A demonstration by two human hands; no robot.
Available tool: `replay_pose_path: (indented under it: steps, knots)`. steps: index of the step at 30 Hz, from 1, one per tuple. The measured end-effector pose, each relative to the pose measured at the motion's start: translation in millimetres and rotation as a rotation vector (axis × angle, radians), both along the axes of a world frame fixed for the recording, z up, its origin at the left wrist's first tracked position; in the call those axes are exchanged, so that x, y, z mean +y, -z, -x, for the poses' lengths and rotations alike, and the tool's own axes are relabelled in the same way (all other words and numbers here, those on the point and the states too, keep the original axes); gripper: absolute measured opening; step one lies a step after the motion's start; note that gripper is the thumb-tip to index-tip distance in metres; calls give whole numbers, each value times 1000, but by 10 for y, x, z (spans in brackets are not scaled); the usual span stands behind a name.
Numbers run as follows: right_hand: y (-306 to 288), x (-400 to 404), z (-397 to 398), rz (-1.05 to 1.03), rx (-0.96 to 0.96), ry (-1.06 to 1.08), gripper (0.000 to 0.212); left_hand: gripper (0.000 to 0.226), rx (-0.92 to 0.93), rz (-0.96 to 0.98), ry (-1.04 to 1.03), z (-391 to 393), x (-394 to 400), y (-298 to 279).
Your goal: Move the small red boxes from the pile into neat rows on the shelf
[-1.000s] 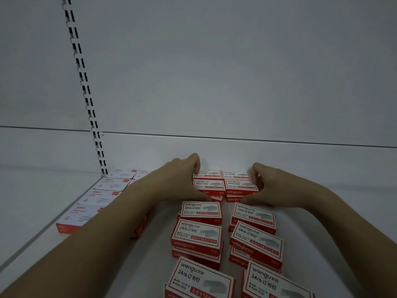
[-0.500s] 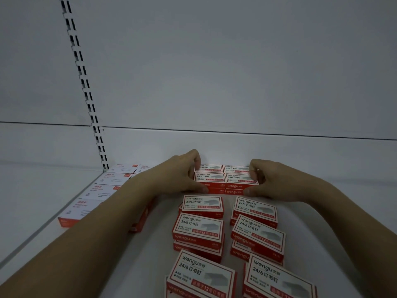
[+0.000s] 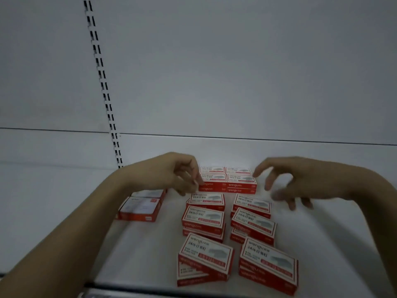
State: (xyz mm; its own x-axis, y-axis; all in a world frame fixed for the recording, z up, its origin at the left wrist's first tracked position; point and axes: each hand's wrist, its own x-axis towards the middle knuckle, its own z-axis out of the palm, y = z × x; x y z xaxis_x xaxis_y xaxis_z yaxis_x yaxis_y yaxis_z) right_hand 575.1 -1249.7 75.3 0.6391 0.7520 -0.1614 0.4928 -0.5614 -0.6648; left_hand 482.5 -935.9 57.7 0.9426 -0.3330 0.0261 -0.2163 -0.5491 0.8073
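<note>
Head camera looks down at my two hands over the white shelf [image 3: 137,250]. My left hand [image 3: 180,175] is up in the air, just left of the back block of red boxes [image 3: 227,179]. Its fingers hang loosely curled and hold nothing. I cannot tell if a fingertip touches the block's left edge, because the hand is a bit blurry there. My right hand [image 3: 287,181] is lifted too, to the right of that block. Its fingers are spread and droop down, and it holds nothing.

The back block sits near the back wall [image 3: 236,72]. It is four boxes across the top, two by two, stacked two high, with neat edges.

In front of it there are two lines of red boxes coming toward me. The left line [image 3: 204,218] has three little stacks, and so does the right line [image 3: 253,222]. These stacks are a bit crooked. The nearest left stack [image 3: 206,257] is twisted, with its bottom box poking out. The nearest right stack [image 3: 268,265] is tilted as well.

To the left, partly hidden behind my left arm, lies another group of red and white boxes [image 3: 141,206]. A strip with dark slots [image 3: 103,82] runs up the back wall above them. A dark edge [image 3: 133,287] runs along the front of the shelf.
</note>
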Motion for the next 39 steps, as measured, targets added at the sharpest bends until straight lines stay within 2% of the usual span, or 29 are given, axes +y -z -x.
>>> replay_pose_path:
  steps: [2,4,7,12,18,22,24,27,30,34,39]
  knots:
    - [110,-92,102,88,138,-35,66,32,46,-54,43,141,86,82]
    - [247,-83,188,92,141,-62,75,33,55,-63,16,208,111,133]
    - [384,20,247,17,38,-52,67,31,39,-66,-30,173,25,157]
    - [488,63,250,-136,29,-16,51,22,-47,-113,-103,101,-90,261]
    - [547,136,240,-213,-78,30,33,29,-99,-190,-187,43,-198,326]
    - [621,252,217,-169,-354,159,30,32,-216,-248,-295,-31,-329,371]
    - [685,308,200,-183,-420,213,31,30,-270,-257,-358,-50,-394,431]
    - [750,313,219,-269,-385,294,34,30,-309,-249,-385,-60,-412,497]
    - [776,253,236,-228,-391,349,28,32,-321,-267,-365,-58,-396,513]
    - [805,271,232,-242,-308,293,17,28,-377,-310,-387,-100,-401,559]
    - [791,295,247,-255,-303,280,20,29,-397,-342,-377,-140,-384,579]
